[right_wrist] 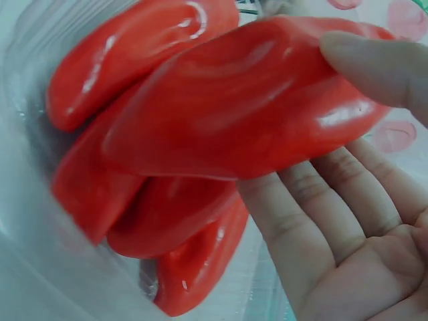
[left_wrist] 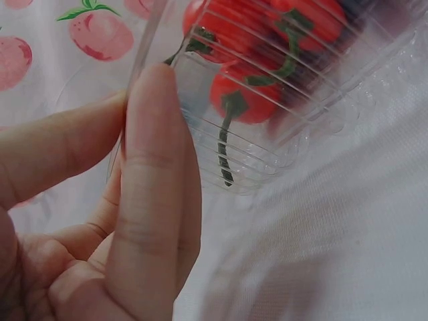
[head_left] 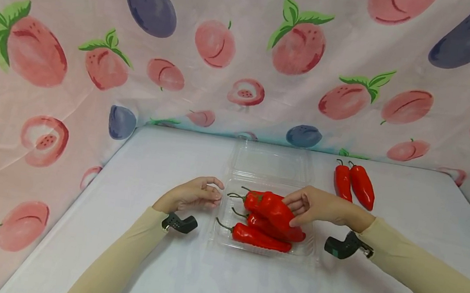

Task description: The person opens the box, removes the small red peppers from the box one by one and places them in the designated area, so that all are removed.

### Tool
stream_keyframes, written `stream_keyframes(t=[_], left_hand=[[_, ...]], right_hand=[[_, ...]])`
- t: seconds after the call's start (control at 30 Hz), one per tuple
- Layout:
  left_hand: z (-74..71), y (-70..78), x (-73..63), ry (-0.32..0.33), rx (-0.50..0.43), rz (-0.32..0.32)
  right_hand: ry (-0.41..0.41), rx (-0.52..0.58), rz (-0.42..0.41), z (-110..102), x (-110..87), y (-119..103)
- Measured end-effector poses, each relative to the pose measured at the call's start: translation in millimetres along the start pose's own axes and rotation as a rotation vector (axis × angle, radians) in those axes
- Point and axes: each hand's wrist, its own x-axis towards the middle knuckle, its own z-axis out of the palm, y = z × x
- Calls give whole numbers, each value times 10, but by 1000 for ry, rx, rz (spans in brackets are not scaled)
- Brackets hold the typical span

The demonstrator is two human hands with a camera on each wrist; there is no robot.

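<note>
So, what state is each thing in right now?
Clear box: open
Lid: folded back
Peppers in the box: lying down, stems on
Top pepper: held
Two outer peppers: lying on the table, stems on
Left hand: pinches the box edge
Right hand: grips the top pepper

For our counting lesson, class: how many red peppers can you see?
7: two loose peppers lie on the table, right of the clear box; one held pepper is in the right hand; four packed peppers overlap in the box. More may be hidden beneath.
</note>
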Motion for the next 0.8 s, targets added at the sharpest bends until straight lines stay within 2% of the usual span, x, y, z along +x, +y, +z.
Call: stream_keyframes(t=[0.5,0.8], left_hand=[[-3,-10,7,-1,-3,2],[1,-8,1,-1,-3,5]], right_hand=[[121,76,-95,-182,-207,-84],[196,67,-81,-298,-372,-136]])
